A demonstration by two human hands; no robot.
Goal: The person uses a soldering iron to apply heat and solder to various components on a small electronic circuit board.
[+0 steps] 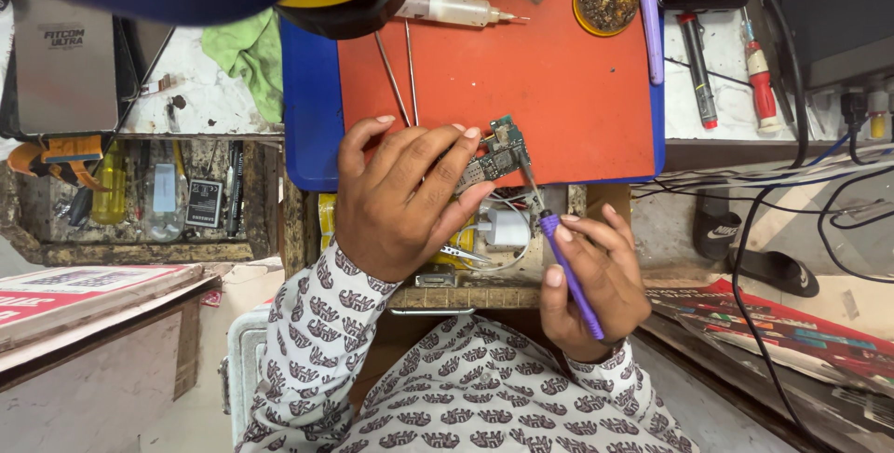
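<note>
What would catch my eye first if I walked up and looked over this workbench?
Likely the bright orange mat in the middle of the bench, edged by a blue tray. At its near edge the left hand pins a small green circuit board, while the right hand touches it with a purple-handled soldering iron. A syringe and a tin of brass wool lie at the mat's far edge.
</note>
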